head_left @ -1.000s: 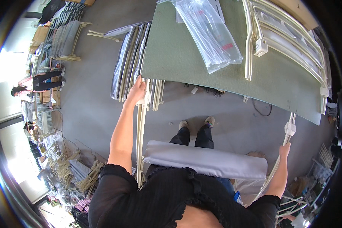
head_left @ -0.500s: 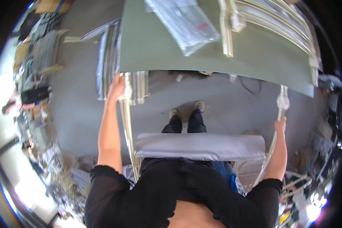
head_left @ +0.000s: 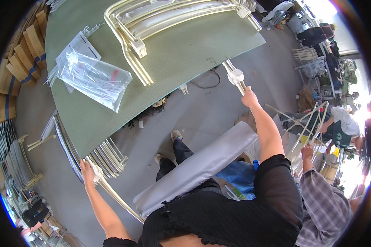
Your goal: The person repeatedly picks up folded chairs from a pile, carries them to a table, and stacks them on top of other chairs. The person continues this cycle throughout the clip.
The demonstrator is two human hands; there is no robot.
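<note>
Both my hands hold a cream metal tube frame [head_left: 114,195] with a grey fabric panel [head_left: 198,166] across it, close to my waist. My left hand [head_left: 86,169] is closed round the left tube beside a white plastic joint [head_left: 97,173], at the table's near left corner. On the right tube, just below another white joint [head_left: 235,76], my right hand [head_left: 250,98] is closed too. The frame's far ends reach the edge of the green-topped table [head_left: 90,125]. Similar cream tube frames [head_left: 142,61] with grey fabric lie on the table.
A clear plastic bag [head_left: 97,80] of thin white strips lies on the table. More tubes [head_left: 111,158] stand below its left corner. Cardboard boxes [head_left: 29,45] are stacked at far left. Close on my right, a person in a plaid sleeve [head_left: 323,201] works; another person [head_left: 344,127] is beyond.
My view has swung right, so the table and frame now appear tilted. Boxes and people on the right have come into view. Both hands keep their hold on the frame.
</note>
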